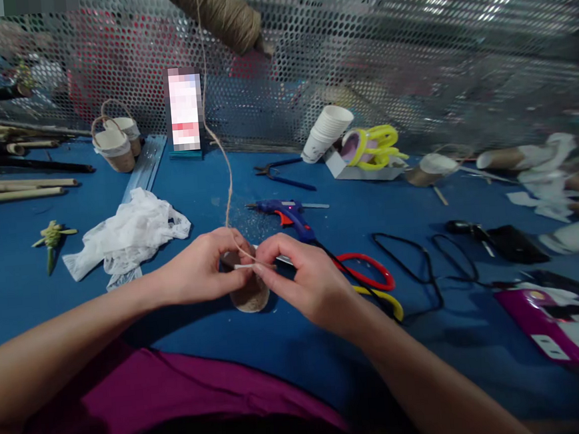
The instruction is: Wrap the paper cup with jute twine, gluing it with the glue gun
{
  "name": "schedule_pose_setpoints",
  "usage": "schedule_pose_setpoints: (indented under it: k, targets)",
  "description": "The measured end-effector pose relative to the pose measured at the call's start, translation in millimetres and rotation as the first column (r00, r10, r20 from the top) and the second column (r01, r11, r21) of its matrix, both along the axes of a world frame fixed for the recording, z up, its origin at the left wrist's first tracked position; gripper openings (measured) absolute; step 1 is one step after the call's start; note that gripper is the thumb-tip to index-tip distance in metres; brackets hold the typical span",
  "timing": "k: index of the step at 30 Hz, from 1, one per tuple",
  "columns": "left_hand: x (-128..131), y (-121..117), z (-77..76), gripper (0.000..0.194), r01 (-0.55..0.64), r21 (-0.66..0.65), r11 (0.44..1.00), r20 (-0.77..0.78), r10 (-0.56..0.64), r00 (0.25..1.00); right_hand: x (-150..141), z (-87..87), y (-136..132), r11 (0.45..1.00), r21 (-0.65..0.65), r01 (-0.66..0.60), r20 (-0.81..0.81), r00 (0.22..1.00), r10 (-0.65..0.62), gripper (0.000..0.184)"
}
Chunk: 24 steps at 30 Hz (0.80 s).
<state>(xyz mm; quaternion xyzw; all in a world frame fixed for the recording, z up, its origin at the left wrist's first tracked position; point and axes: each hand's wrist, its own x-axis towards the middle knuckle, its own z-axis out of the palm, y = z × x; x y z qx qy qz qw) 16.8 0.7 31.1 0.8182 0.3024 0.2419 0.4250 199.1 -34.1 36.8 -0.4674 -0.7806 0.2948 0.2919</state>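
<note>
A strand of twine (228, 175) hangs from the spool (226, 14) at the top and runs down into my hands. My left hand (207, 263) is closed with its thumb and fingers on the twine. Opposite it, my right hand (307, 276) pinches the twine near a thin white strip (244, 267), whose exact hold I cannot make out. Directly below the fingers stands a small brown cup (250, 297), its top partly hidden by both hands. Behind the hands lies a blue glue gun (286, 210) with an orange trigger.
Blue-handled pliers (286, 176), stacked paper cups (327, 132) and yellow-handled scissors (379, 146) lie behind. White lace (133, 232) and handled cups (114, 150) are at left. Red scissor handles (374, 270) and a black cord (413, 254) lie to the right. A perforated metal panel (382, 56) bounds the back.
</note>
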Motion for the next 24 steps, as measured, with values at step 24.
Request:
schedule_pose_setpoints:
  k: [24]
  targets:
    - [-8,7,-25.1,0.006,0.007,-0.282,0.959,0.247,0.066,0.967,55,-43.9,85,0.817,0.006,0.577,0.366,0.759,-0.539,0.011]
